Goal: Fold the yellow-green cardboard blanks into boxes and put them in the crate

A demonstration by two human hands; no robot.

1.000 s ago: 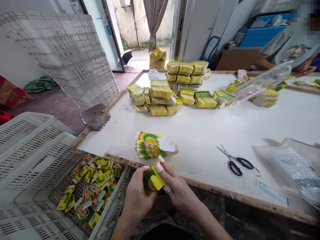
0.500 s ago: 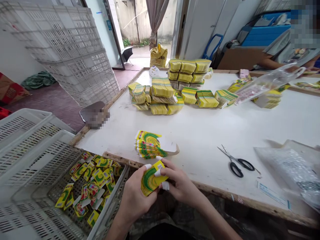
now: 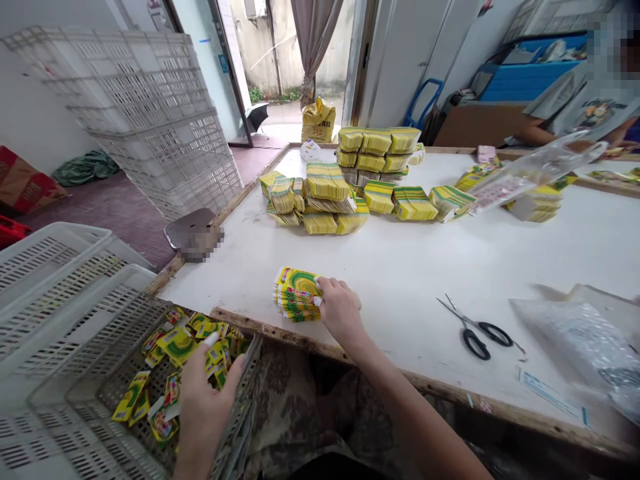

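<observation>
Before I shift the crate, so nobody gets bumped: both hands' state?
Left hand: open, fingers spread, over the yellow boxes.
Right hand: fingers on the fanned cartons; whether it grips one cannot be told.

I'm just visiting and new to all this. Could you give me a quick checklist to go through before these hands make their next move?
1. Left hand free: ok; it is open over the crate, with nothing seen between thumb and fingers.
2. Right hand at the fanned stack of cartons: ok; its fingers touch the stack's right end.
3. Just one carton pinched: cannot tell; the hand hides that end.
4. Scissors apart from the right hand: ok; they lie farther right on the table.
5. Scissors closed: not ok; the blades stand apart.
</observation>
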